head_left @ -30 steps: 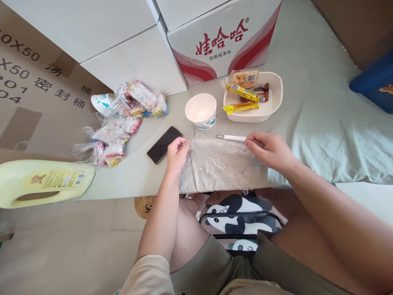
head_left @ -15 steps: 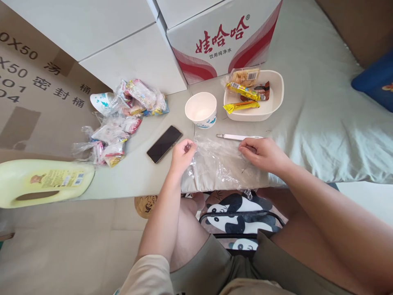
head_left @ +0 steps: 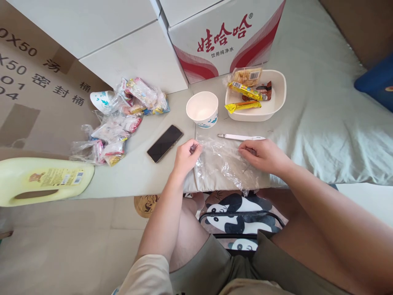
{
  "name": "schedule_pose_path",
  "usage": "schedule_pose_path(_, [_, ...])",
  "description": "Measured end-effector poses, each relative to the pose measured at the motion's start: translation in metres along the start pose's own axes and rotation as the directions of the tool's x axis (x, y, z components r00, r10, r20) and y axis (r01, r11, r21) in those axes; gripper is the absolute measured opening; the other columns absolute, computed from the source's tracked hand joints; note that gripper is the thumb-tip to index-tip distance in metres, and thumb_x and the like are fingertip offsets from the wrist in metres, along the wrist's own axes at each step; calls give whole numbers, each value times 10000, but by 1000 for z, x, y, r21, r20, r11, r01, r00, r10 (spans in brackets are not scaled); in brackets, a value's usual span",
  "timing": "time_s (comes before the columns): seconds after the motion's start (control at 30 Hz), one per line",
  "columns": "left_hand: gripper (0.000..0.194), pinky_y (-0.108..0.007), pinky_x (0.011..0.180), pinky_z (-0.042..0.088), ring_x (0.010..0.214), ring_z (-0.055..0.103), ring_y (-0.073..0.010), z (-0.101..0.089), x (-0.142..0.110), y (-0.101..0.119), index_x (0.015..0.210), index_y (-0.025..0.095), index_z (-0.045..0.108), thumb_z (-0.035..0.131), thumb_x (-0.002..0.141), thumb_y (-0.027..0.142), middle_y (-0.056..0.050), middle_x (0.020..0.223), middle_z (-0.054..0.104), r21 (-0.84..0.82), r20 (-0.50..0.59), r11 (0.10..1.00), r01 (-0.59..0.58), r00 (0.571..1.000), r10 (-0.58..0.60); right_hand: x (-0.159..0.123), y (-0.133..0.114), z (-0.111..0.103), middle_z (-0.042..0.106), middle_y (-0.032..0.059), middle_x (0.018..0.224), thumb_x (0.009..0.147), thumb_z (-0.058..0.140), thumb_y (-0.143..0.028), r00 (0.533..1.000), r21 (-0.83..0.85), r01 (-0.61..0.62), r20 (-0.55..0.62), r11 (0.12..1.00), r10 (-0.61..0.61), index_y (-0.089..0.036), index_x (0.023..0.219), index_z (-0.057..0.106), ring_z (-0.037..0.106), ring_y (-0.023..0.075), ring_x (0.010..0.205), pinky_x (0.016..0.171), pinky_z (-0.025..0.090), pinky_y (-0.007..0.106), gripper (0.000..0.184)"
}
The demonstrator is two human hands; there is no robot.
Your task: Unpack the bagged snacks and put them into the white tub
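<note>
A clear plastic bag [head_left: 224, 159] is stretched between my hands, its lower part hanging crumpled toward the front edge. My left hand [head_left: 188, 155] pinches its left end, fingers closed. At the other end my right hand [head_left: 260, 153] grips the film, fingers curled. Just beyond the right hand lies a white pen-shaped tool [head_left: 238, 137] with a metal tip. A white paper bowl [head_left: 202, 110] with blue print stands behind the bag. To its right, a white tub [head_left: 276, 104] holds several wrapped snacks [head_left: 245, 91]. A dark phone [head_left: 165, 143] rests left of my left hand.
Several filled clear bags of snacks [head_left: 113, 133] lie at the left, near a tipped paper cup [head_left: 102, 101]. A pale yellow jug [head_left: 46, 180] lies at the left edge. Behind stand a white carton [head_left: 225, 41] and a brown carton [head_left: 39, 86].
My left hand has moved slightly right, closer to my right hand. The bag between them hangs a little more bunched. The view has shifted slightly.
</note>
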State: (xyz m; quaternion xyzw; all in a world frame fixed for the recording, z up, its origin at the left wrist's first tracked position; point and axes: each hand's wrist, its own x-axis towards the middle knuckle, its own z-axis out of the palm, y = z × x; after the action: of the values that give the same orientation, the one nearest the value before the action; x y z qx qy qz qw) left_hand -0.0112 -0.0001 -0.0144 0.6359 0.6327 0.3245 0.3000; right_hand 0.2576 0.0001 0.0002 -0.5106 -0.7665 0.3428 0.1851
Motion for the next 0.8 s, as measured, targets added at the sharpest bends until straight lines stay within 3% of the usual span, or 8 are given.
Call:
schedule_pose_path(0.17, [204,-230,523,429,488,545,-108,-4,4,-6,699,199,547,624,828,337,25,562,600,-249,-136,964,95,982,-132,-2,0,-5,581,8,578,868,447,-368,997,39,-42,-62,998,45,-199,814,650,478,149,534,579,367,287,270])
schedule_pose_path(0.27, [208,-207,463,382,432,490,-91,-9,7,-7,673,200,532,656,803,304,45,493,542,-330,-215,941,82,963,-160,-2,0,-7,509,-18,531,862,460,-377,992,78,-87,-88,993,93,-206,783,634,422,136,510,558,341,284,257])
schedule_pose_path(0.37, [217,-197,429,330,414,445,-77,-13,9,-5,675,198,536,690,783,307,59,480,494,-423,-269,903,76,941,-206,-2,-1,-9,383,-29,496,854,484,-417,986,115,-117,-102,986,129,-211,595,503,347,122,513,536,300,282,332])
schedule_pose_path(0.47, [273,-194,431,315,433,417,-64,-15,11,-4,662,194,530,734,755,350,68,503,450,-495,-323,868,40,919,-227,-1,-1,-10,364,-25,531,857,500,-470,980,267,-147,-94,952,178,-215,570,449,356,123,537,531,295,283,387])
schedule_pose_path(0.53, [304,-192,453,330,466,426,-61,-15,12,-3,665,190,532,753,735,387,62,539,456,-533,-332,846,12,917,-222,0,-1,-9,472,-8,595,868,504,-501,970,460,-145,-108,876,218,-222,646,509,461,146,592,565,364,289,357])
schedule_pose_path(0.63, [332,-192,510,385,514,473,-66,-13,13,-2,699,197,527,753,725,438,60,571,469,-584,-313,812,3,922,-229,1,0,-6,649,38,770,865,540,-565,968,754,-112,-64,647,243,-245,739,503,634,211,808,744,503,351,346])
schedule_pose_path(0.7, [355,-201,513,401,495,475,-71,-12,14,-2,720,211,500,734,739,478,75,545,426,-593,-309,805,28,915,-260,0,-1,-4,699,47,861,832,612,-593,975,848,-119,1,517,224,-257,779,459,673,237,922,850,528,405,372])
schedule_pose_path(0.8, [395,-208,412,308,409,414,-64,-12,14,-1,769,229,468,694,764,553,89,534,422,-567,-300,818,91,903,-308,-1,-1,0,714,22,898,734,760,-547,978,869,-151,61,470,201,-265,847,416,692,216,875,838,549,414,459])
